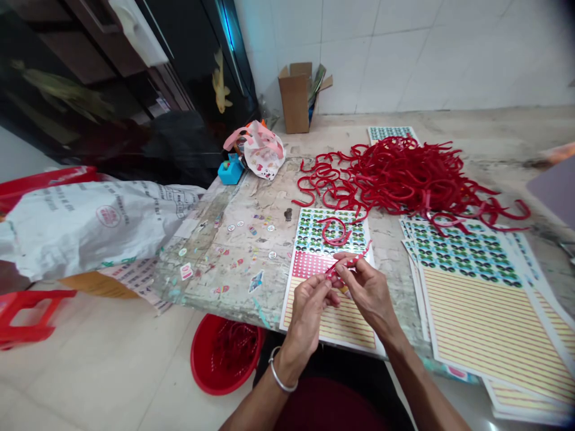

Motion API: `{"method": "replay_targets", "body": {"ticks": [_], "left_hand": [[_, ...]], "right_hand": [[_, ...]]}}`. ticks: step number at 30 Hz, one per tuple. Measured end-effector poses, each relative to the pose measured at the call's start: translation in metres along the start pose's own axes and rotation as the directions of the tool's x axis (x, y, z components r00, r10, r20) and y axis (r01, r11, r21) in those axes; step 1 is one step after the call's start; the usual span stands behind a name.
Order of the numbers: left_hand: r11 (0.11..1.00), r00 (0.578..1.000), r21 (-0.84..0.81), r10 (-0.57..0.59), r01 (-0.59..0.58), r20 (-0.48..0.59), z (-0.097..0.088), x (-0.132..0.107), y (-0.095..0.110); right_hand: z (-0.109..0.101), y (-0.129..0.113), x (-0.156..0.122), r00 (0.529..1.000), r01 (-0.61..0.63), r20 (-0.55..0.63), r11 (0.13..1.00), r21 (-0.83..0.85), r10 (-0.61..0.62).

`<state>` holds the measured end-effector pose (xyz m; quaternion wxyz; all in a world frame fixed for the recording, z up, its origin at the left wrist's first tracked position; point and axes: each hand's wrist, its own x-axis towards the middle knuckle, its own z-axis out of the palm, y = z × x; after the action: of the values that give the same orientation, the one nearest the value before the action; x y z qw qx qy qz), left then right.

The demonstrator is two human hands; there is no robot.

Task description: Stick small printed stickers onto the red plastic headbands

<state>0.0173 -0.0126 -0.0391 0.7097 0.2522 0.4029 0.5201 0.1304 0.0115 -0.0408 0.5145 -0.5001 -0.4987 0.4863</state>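
Through the head camera, I have both hands close together over the near edge of the table [245, 209]. My left hand [309, 302] has its thumb and fingertips closed in a pinch on a thin red strip [332, 268]; my right hand [366, 288] pinches the same strip just beside it, and one end sticks out past the right fingers. I cannot make out exactly how the strip lies between the fingertips. It is above a printed sheet [345, 332], with a curled strip [336, 233] lying on the sheet's far part. Beyond that I see a big pile of red strips [406, 176], its near edge lapping over a stack of sheets [485, 317] to the right. On the far left of the table sit a blue toy box [230, 171] and a white bag [266, 152] with pink handles, with an open carton [294, 102] by the wall. Below the table's left side, a red basket [198, 359] holds more dark red strips.
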Motion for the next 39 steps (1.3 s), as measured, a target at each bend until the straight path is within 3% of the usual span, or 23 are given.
{"method": "replay_targets", "body": {"ticks": [16,27,39], "left_hand": [[0.998,0.999,-0.042,-0.046,0.045,-0.016,0.006,0.000,0.000],[0.994,0.993,-0.005,-0.113,0.113,0.027,0.000,0.001,-0.014],[0.989,0.988,0.046,-0.146,0.143,0.058,0.003,-0.001,-0.019]], "right_hand": [[0.002,0.005,-0.004,0.995,0.055,-0.076,0.993,-0.105,-0.063],[-0.005,0.019,-0.013,0.991,0.078,-0.091,0.975,-0.209,-0.099],[-0.016,0.023,-0.020,0.993,0.089,-0.067,0.979,-0.183,-0.102]]}}
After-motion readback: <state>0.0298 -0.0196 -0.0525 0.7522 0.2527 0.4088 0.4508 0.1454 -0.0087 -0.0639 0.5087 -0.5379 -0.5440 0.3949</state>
